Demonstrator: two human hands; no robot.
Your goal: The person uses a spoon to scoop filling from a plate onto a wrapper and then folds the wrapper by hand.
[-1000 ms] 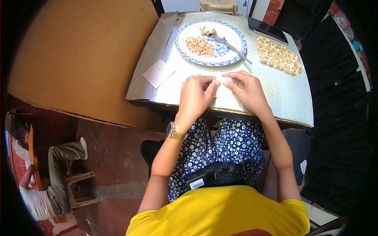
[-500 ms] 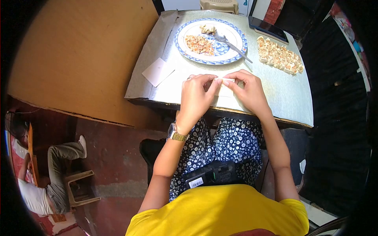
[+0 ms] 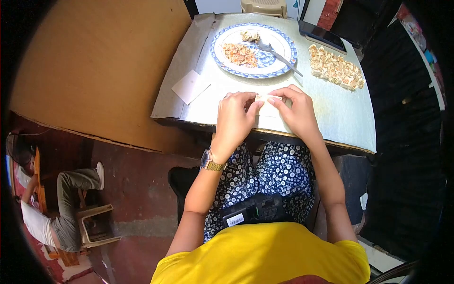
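Near the table's front edge, my left hand [image 3: 235, 111] and my right hand [image 3: 297, 110] pinch a small pale dumpling wrapper [image 3: 265, 98] between thumbs and fingers. The fingers hide part of it. Another pale sheet [image 3: 266, 110] lies below it on the table. Beyond my hands is a blue-rimmed plate [image 3: 222, 65] with chopped orange filling [image 3: 240, 55], a clump of mixture [image 3: 250, 36] and a metal utensil [image 3: 283, 61] resting across its rim. To the right, filled dumplings [image 3: 336, 68] sit in close rows. Square wrappers [image 3: 190, 87] lie left of my left hand.
A tablet or phone [image 3: 322, 36] lies at the table's far right. A brown panel [image 3: 94, 71] borders the table [image 3: 343, 120] on the left, dark cloth [image 3: 402, 128] on the right. At lower left, another person [image 3: 68, 208] sits near a chair [image 3: 97, 226].
The wrapper in my fingertips now shows more of its face, with my thumbs slightly further apart and lower. The plate and the dumplings stay where they were.
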